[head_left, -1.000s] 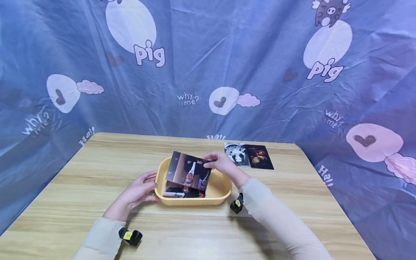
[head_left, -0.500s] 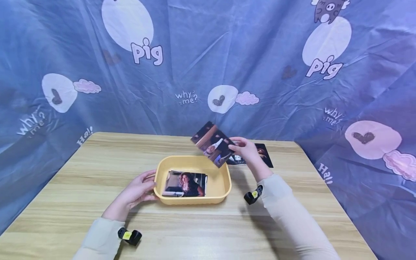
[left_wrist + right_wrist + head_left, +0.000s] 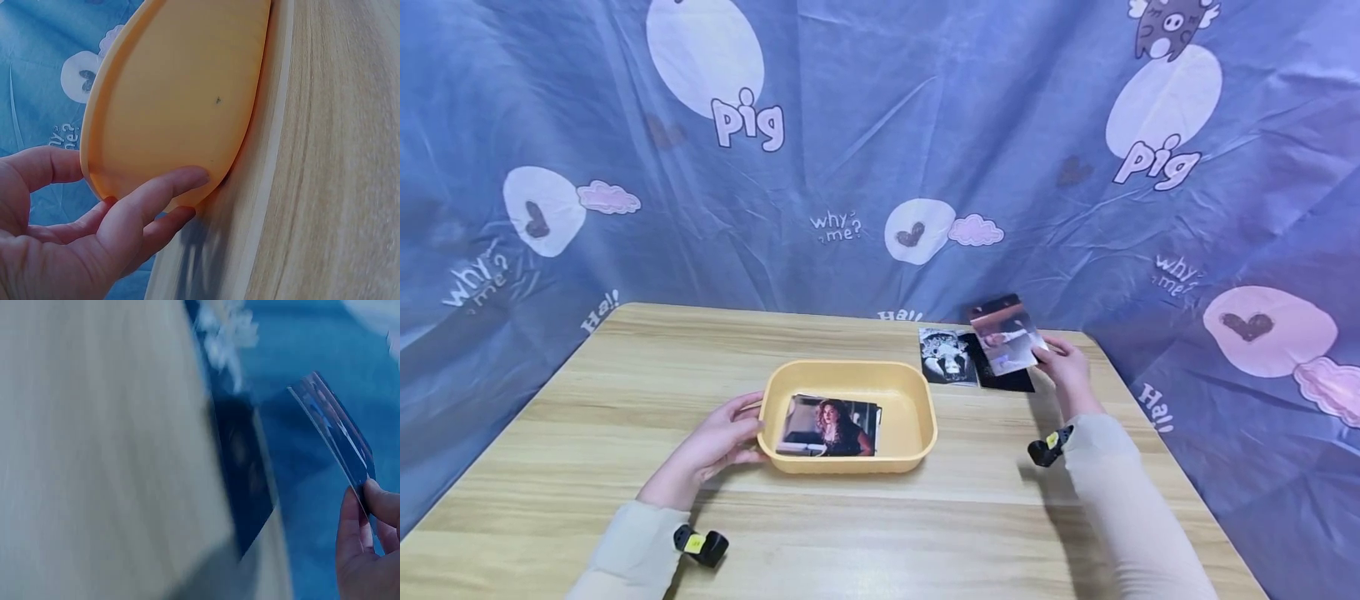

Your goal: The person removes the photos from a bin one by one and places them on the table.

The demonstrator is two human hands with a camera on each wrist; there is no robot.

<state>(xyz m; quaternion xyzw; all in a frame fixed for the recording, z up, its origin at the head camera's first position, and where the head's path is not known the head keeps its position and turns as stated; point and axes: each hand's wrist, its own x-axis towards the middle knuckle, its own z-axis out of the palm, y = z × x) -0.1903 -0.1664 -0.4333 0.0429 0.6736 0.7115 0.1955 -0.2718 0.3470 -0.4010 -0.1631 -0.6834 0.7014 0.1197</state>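
My right hand (image 3: 1063,367) pinches a photo print (image 3: 1006,340) by one edge between thumb and fingers, held raised over the far right of the table. The print is tilted and partly covers a dark photo (image 3: 1011,382) lying below it. A black-and-white photo (image 3: 946,357) lies beside that one. My left hand (image 3: 718,437) touches the left end of a yellow plastic basket (image 3: 850,465); its spread fingers rest against the outer wall in the left wrist view. Inside the basket lies a small stack of photos, the top one (image 3: 842,425) showing a person with curly hair.
The wooden table (image 3: 850,542) extends in front of and around the basket. A blue patterned cloth (image 3: 850,150) hangs behind the table's far edge and along its sides. Each wrist carries a small black camera.
My right hand has lifted the photo print out from above the basket and carried it right, over the dark photo. The left hand stays at the basket, which has not moved.
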